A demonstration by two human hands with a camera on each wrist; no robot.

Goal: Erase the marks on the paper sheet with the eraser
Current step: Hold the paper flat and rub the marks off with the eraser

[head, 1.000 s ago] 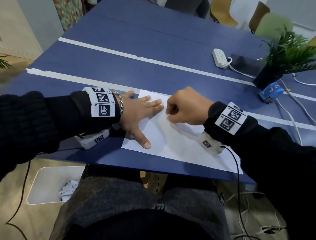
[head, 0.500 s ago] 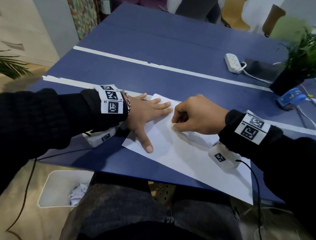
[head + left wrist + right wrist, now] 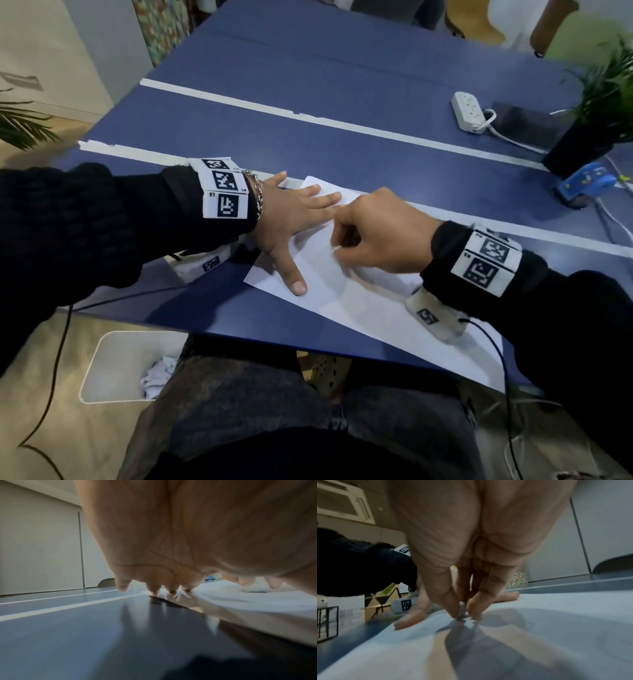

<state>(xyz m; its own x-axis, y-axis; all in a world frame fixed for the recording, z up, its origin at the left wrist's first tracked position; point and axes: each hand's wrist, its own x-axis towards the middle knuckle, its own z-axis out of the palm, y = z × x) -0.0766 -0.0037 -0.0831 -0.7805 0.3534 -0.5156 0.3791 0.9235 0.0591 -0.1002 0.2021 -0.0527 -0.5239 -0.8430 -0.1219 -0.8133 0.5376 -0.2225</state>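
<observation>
A white paper sheet (image 3: 359, 305) lies slanted at the near edge of the blue table (image 3: 308, 102). My left hand (image 3: 291, 219) lies flat on its left end, fingers spread and straight, thumb pointing toward me. In the left wrist view the left fingertips (image 3: 171, 590) press the paper sheet (image 3: 257, 601) near its corner. My right hand (image 3: 373, 236) is curled just right of the left, with thumb and fingers pinching a small pale eraser (image 3: 462, 609) whose tip touches the paper sheet (image 3: 539, 615). From the head view the eraser is hidden under the hand. Marks are too faint to see.
A white power strip (image 3: 467, 109) and its cable lie at the far right, beside a black plant pot (image 3: 579, 150) and a blue tape dispenser (image 3: 587, 183). Two white tape lines (image 3: 308, 118) cross the table. A white bin (image 3: 126, 366) stands on the floor under the left edge.
The right hand with the eraser has slid a little left along the paper toward the left hand's fingers. The left hand stays pressed flat. The head view has shifted.
</observation>
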